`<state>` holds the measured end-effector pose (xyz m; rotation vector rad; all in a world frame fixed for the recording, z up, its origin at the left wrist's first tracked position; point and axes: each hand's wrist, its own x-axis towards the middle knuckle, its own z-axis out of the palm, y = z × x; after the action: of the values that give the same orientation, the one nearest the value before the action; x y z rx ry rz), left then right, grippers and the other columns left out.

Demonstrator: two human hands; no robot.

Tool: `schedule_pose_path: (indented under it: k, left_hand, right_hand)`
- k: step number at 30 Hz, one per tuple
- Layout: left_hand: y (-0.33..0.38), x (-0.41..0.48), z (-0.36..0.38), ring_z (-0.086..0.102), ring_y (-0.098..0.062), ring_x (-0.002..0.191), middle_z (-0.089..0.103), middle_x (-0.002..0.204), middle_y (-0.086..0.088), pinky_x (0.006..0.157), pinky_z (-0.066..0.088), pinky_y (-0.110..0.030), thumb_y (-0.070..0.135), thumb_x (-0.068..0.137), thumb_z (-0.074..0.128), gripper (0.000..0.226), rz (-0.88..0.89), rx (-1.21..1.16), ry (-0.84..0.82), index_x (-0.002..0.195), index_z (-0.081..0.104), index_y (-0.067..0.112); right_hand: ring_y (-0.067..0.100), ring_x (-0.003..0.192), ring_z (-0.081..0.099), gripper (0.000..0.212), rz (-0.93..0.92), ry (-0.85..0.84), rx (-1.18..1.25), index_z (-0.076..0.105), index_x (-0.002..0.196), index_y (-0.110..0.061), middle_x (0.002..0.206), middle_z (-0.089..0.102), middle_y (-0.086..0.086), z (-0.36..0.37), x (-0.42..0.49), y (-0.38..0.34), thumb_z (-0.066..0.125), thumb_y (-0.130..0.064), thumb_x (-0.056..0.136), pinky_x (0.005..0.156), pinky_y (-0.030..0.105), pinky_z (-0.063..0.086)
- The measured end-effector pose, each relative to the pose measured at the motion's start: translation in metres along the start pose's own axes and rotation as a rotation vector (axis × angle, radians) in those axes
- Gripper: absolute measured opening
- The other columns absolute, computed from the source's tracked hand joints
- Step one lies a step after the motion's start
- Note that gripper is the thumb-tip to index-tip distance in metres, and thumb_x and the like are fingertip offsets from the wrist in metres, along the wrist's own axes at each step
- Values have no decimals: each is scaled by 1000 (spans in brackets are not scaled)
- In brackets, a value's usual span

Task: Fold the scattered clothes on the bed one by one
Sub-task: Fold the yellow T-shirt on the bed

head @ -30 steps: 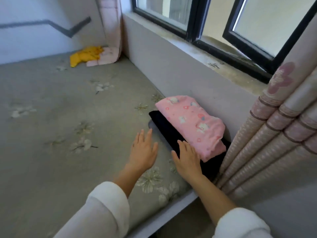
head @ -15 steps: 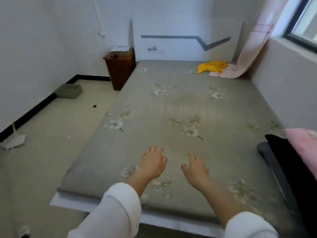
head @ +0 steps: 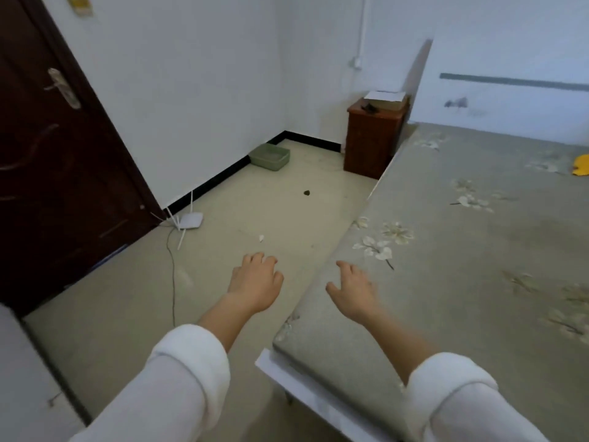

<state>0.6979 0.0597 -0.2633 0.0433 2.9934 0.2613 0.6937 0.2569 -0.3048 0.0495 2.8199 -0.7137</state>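
The bed point(head: 462, 282) with its grey-green flowered cover fills the right side of the view. A corner of a yellow garment point(head: 581, 165) shows at the far right edge, lying on the bed. My left hand point(head: 256, 282) hovers over the floor beside the bed, fingers loosely curled, holding nothing. My right hand point(head: 352, 291) hangs over the bed's near left corner, fingers relaxed and spread, also holding nothing. Both arms wear white sleeves. The folded pink and black clothes are out of view.
A dark wooden door point(head: 54, 161) stands at the left. A brown nightstand point(head: 373, 135) sits by the bed's far corner. On the floor lie a green tray point(head: 271, 156), a white router point(head: 189, 221) with a cable, and small scraps.
My view has swung left, away from the window and the folded pink and black pile, toward the door and floor. Both hands came off the bed and moved left, still holding nothing.
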Motion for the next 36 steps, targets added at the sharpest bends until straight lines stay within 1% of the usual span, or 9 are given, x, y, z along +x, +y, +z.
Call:
schedule_pose_path:
  k: [4,8,11,13,18,22,25,30,36]
  left_hand:
    - [-61,48,-15,30,-25,133,39,144,-7,103,34,-39,33,99,33,43,-34,-12,6,139,41,19]
    - [-110,118,-26,28,-25,134,37,146,-6,104,32,-39,34,100,31,45,-30,-22,-6,142,38,18]
    - [-138,170,-33,29,-24,134,37,146,-5,104,32,-39,34,100,31,46,-13,-19,2,143,36,19]
    - [-159,214,-40,31,-23,132,39,144,-4,102,33,-38,33,100,31,44,-12,-22,8,141,38,20]
    - [-199,310,-58,33,-24,130,42,141,-5,100,34,-38,32,99,33,41,-8,-3,-40,137,42,19]
    - [-207,380,-67,34,-24,130,43,141,-5,101,35,-38,32,99,32,41,32,3,-74,137,42,19]
    - [-202,431,-72,32,-24,132,41,143,-4,103,34,-39,32,99,32,43,85,-10,-101,139,40,18]
    - [-184,516,-80,31,-23,132,41,143,-3,103,32,-38,31,98,33,43,226,-10,-113,139,41,19]
    - [-162,639,-98,32,-23,131,41,143,-4,102,34,-38,33,99,32,43,394,-1,-102,139,40,19]
  right_hand:
    - [29,137,30,61,-46,-40,-20,23,148,-17,150,31,8,19,61,-70,45,-39,95,109,47,29]
    - [29,137,29,61,-81,-36,-33,24,148,-18,150,32,8,35,136,-128,44,-39,94,109,47,29]
    - [28,136,30,60,-81,-30,-26,25,147,-18,150,32,7,43,191,-157,43,-39,94,108,46,28]
    - [27,136,30,59,-82,-35,-22,25,147,-18,149,32,6,46,236,-179,43,-38,95,107,46,27]
    - [27,135,30,58,-45,-45,-24,25,147,-17,149,32,7,49,326,-220,42,-37,95,106,46,28]
    - [27,136,29,60,18,-60,-32,23,148,-17,150,30,7,40,380,-229,41,-38,95,107,46,27]
    - [27,136,29,60,75,-31,-19,22,148,-17,151,31,6,29,416,-228,40,-39,96,107,45,27]
    - [26,135,30,60,191,30,-3,24,148,-17,150,31,6,11,477,-222,41,-39,95,107,45,28]
    - [27,137,30,60,325,100,33,22,148,-17,151,30,7,-23,566,-218,41,-39,96,108,49,25]
